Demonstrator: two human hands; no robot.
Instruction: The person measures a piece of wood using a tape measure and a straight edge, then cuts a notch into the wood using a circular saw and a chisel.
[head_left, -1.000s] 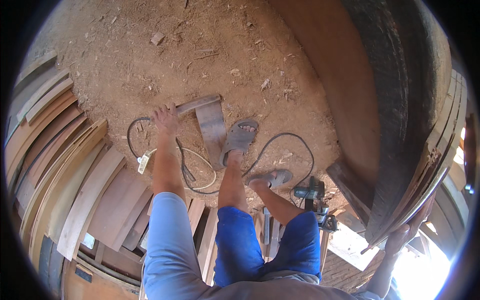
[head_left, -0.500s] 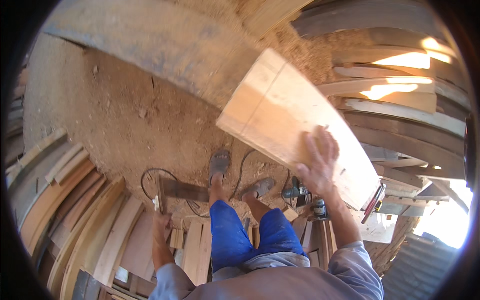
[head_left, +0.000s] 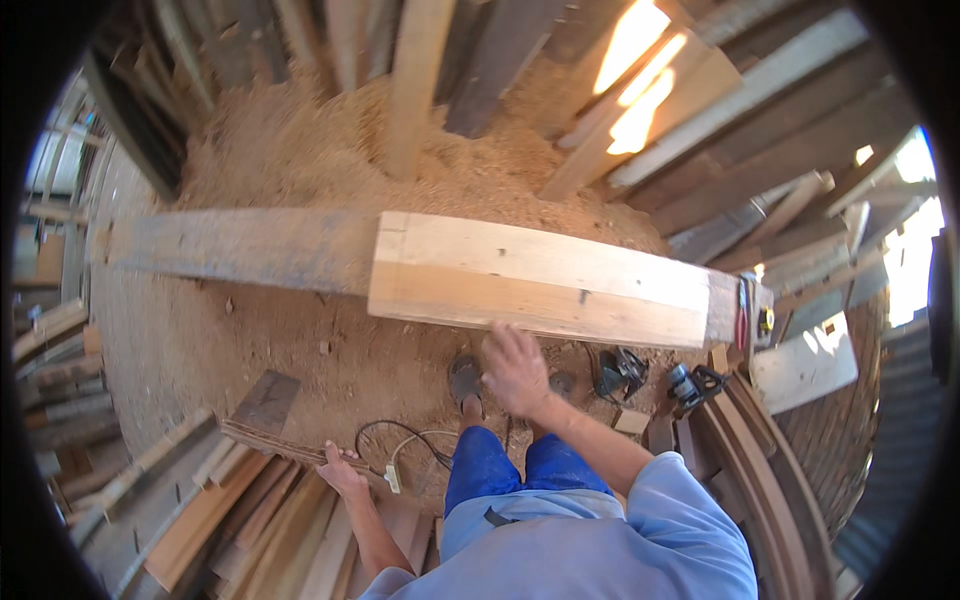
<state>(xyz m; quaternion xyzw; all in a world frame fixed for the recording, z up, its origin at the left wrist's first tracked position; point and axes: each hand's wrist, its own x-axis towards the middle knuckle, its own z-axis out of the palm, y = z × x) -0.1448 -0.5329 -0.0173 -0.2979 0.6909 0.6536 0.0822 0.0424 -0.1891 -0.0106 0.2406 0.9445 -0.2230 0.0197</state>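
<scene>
A wide pale board (head_left: pixel 540 275) lies on a long, dusty plank bench (head_left: pixel 250 240), running left to right ahead of me. My right hand (head_left: pixel 515 370) is just in front of the board's near edge, fingers loosely spread and slightly blurred. It holds nothing; whether the fingertips touch the edge I cannot tell. Low on the left, my left hand (head_left: pixel 345 470) is closed around one end of a long, narrow wooden strip (head_left: pixel 285 445). A dark flat piece (head_left: pixel 265 400) stands out across the strip's far end.
Red-handled pliers (head_left: pixel 741 325) and a tape measure (head_left: pixel 766 320) rest at the bench's right end. Below are a dark power tool (head_left: pixel 622 372), another power tool (head_left: pixel 692 385) and a power strip (head_left: pixel 393 477) with cables. Stacked planks (head_left: pixel 240 500) line the left; leaning boards (head_left: pixel 415 90) stand beyond sawdust.
My right hand has come off the board's top to its near edge. My left hand has swung the wooden strip round to point left. The view has turned, so the board now appears nearly level.
</scene>
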